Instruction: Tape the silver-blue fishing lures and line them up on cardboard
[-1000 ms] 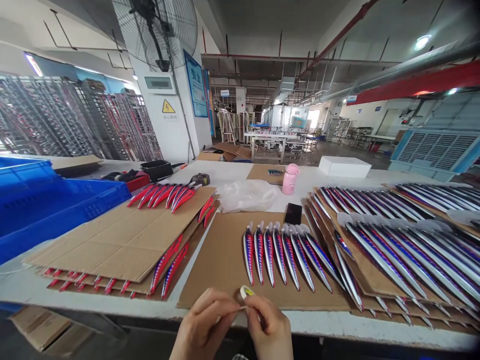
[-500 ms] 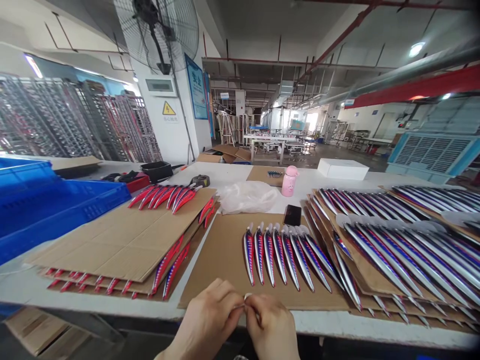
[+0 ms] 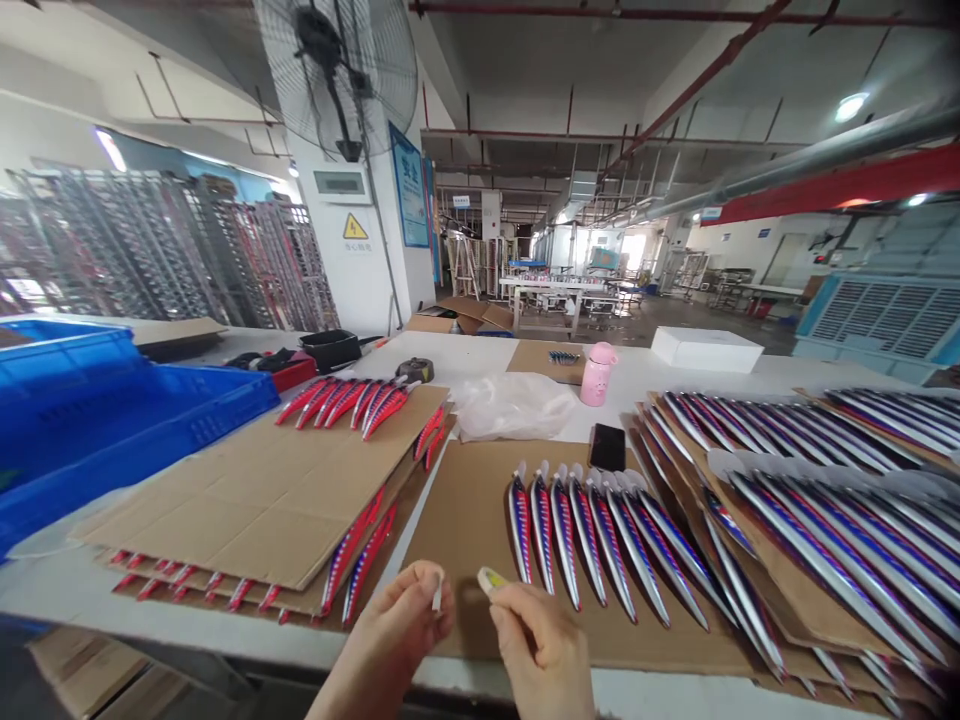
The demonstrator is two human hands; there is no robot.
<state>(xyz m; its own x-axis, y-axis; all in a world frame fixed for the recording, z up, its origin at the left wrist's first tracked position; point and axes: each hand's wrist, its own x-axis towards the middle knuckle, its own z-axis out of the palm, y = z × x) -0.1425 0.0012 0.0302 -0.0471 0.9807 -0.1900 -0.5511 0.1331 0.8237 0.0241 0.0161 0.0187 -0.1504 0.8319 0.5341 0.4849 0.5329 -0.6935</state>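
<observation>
My left hand [image 3: 401, 615] is closed with a small whitish strip [image 3: 437, 592] pinched at the fingertips. My right hand [image 3: 541, 640] pinches a small pale oval piece with a yellow patch [image 3: 491, 580]; its exact kind is too small to make out. The two hands are apart, above the front edge of a cardboard sheet [image 3: 457, 500]. On that sheet, just beyond my right hand, several fishing lures [image 3: 566, 530] lie in a row, silver with blue and red backs and clear lips pointing away from me.
Stacked cardboard with red lures [image 3: 345, 400] stands left, beside blue crates [image 3: 202, 400]. More layered silver lures [image 3: 817, 540] fill the right. Farther back are a plastic bag [image 3: 514, 405], phone [image 3: 607, 447], pink bottle [image 3: 598, 375], tape measure [image 3: 415, 370] and white box [image 3: 706, 348].
My hands were together at the fingertips and have moved apart. The strip and the oval piece now show separately, one in each hand. The view has shifted slightly.
</observation>
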